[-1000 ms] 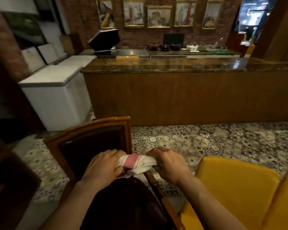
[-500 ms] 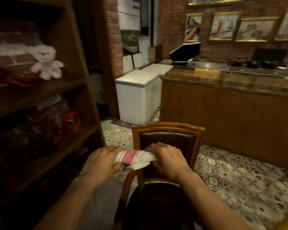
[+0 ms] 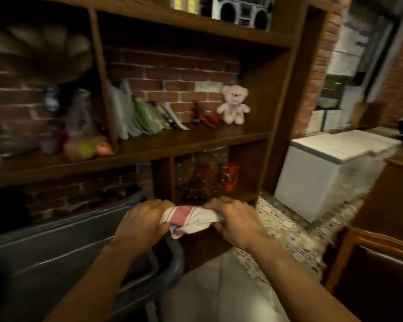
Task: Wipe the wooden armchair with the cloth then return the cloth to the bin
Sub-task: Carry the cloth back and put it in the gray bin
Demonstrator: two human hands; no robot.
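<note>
A bunched white cloth (image 3: 189, 218) with a pink stripe is held between both hands in front of me. My left hand (image 3: 141, 225) grips its left end and my right hand (image 3: 236, 223) grips its right end. Below and to the left lies a dark grey bin (image 3: 56, 252), with its rim just under my left hand. The wooden armchair (image 3: 372, 270), with a dark padded back, shows only at the lower right edge, well apart from my hands.
A tall wooden shelf unit (image 3: 196, 140) stands straight ahead with books, a pale teddy bear (image 3: 233, 104), glassware and a radio on top. A white chest freezer (image 3: 330, 173) stands to the right on the patterned tile floor (image 3: 286, 228).
My view has swung left, from the counter and armchair to the shelf unit and bin. The armchair slid to the right edge. Both hands still hold the cloth.
</note>
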